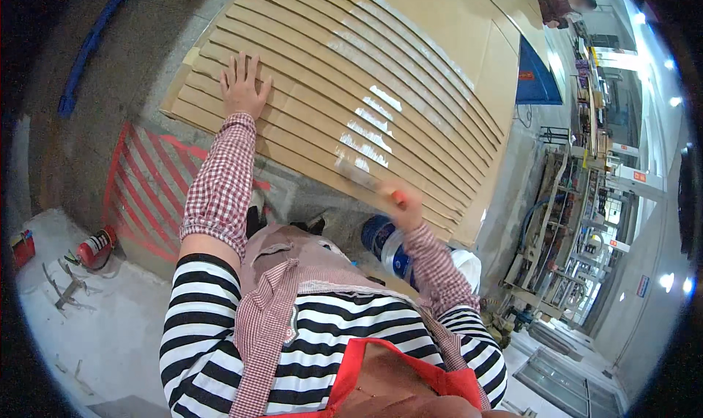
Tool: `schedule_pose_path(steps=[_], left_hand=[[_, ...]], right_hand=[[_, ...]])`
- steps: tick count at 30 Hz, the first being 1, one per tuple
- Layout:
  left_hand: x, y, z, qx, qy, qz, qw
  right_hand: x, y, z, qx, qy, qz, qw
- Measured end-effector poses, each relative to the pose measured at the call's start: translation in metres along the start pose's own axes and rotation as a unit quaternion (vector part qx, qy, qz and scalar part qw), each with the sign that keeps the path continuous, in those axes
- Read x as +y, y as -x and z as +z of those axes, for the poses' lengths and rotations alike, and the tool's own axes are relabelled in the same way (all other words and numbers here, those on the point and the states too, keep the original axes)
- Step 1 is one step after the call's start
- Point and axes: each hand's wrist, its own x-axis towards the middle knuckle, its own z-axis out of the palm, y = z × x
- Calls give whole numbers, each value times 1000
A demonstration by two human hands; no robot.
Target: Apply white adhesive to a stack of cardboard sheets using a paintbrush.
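Observation:
A fanned stack of brown cardboard sheets [307,136] spreads out in front of me, its overlapping edges showing as strips. My left hand [244,88] lies flat on the left part of the stack, fingers spread. My right hand [401,204] is closed around the reddish handle of a flat brush [357,173]. The brush is smeared by motion over the near edge of the stack. White wet-looking streaks [370,131] cross several strips just beyond the brush. Farther up, a paler whitish band [410,48] runs over more strips.
A blue and clear plastic container [394,251] stands by my right forearm. Red striped floor marking [150,187] and a fire extinguisher [97,248] are at left. Shelving with machinery [545,227] lines the right side. Another person [560,6] is at the far right.

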Motion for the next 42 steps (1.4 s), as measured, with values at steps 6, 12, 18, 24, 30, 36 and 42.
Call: schedule_pose_path(steps=[6,12,18,24,30,36,42], left_hand=[[-2,2,3,13,-4,7,1000],[-3,2,6,3,-4,-1,1000],[-2,1,4,11,-23,3,1000],[-4,0,8,30,-29,10,999],[-4,1,11,34,-23,13,999],[-3,0,7,45,-15,16,999],[-6,1,15,42,-22,14,999]], right_hand=[[68,-104,-64,230,154,35,960],[3,34,-2,1,132,-18,991],[22,-7,-69,128,102,32,986],[70,-48,-79,172,67,66,981],[23,87,-40,28,89,52,994],[76,-38,-140,240,175,75,952],[111,-16,-123,154,206,86,962]])
